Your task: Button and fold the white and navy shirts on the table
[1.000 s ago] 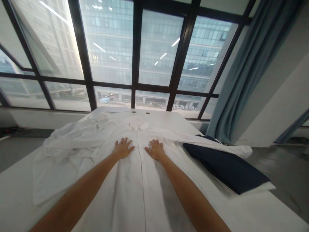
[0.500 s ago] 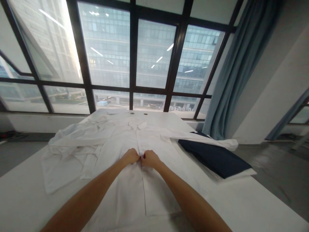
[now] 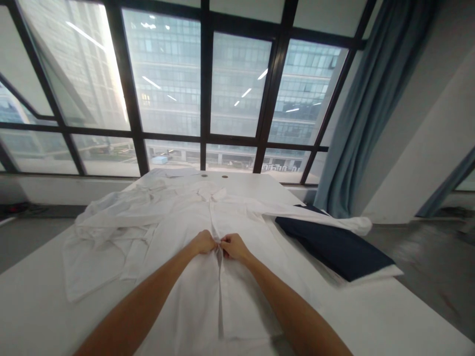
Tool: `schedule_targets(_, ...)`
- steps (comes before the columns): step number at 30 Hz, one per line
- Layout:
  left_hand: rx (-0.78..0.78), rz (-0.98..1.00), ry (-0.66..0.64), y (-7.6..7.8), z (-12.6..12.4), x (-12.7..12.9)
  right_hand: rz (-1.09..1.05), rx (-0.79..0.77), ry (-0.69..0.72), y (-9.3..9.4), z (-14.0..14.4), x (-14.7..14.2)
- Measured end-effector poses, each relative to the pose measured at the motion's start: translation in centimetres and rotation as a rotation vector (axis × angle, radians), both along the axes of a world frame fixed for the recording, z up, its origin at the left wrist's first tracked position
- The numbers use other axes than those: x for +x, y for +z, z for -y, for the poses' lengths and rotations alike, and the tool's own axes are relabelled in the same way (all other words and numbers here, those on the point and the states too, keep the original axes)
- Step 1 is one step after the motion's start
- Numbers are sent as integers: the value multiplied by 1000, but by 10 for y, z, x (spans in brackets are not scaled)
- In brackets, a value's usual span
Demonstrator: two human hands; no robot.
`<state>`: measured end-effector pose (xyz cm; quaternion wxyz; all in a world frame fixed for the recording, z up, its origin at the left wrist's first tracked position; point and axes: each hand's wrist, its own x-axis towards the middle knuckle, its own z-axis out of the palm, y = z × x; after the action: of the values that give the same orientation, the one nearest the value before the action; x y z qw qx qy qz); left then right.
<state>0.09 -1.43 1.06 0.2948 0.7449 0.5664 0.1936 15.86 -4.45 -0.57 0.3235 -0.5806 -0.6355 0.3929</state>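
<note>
A white button-up shirt (image 3: pixel 185 296) lies face up on a white table (image 3: pixel 29 306), collar toward the window, sleeves spread left and right. My left hand (image 3: pixel 204 242) and my right hand (image 3: pixel 233 246) meet at the shirt's front placket, near the middle of the chest. Both pinch the fabric along the button line, fingertips almost touching each other. My forearms stretch across the lower part of the shirt.
A folded dark navy garment (image 3: pixel 334 249) rests on the table's right side, partly under the shirt's right sleeve (image 3: pixel 315 220). More rumpled white cloth (image 3: pixel 100 232) lies at the left. Tall windows (image 3: pixel 166 84) and a blue curtain (image 3: pixel 374 99) stand beyond the table.
A second ago both hands lay flat and open on the chest, apart. They drew together at the placket and closed on the fabric; since half a second ago they barely moved.
</note>
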Motion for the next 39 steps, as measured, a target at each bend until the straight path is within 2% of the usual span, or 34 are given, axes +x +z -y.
schedule_targets(2,-69,21,1,1,6,1,-66,-3,-21,-2,1,0)
schedule_targets(7,-220,274,55,0,19,-1,-105,69,-51,-7,2,0)
schedule_targets(12,-173,271,47,-4,20,-2,-131,119,-38,-8,5,-1)
schedule_targets(21,-138,273,-1,-11,17,-3,-202,29,-28,-2,4,-3)
schedule_targets(29,-164,349,-98,-11,18,-7,-113,87,6,-7,-1,-3)
schedule_targets(33,-241,348,-38,-8,20,-2,-108,90,16,-11,-2,-3)
schedule_targets(37,-188,317,35,-9,21,3,-95,146,7,-12,0,-3)
schedule_targets(39,-184,311,69,-10,21,4,-117,117,24,-11,0,-2)
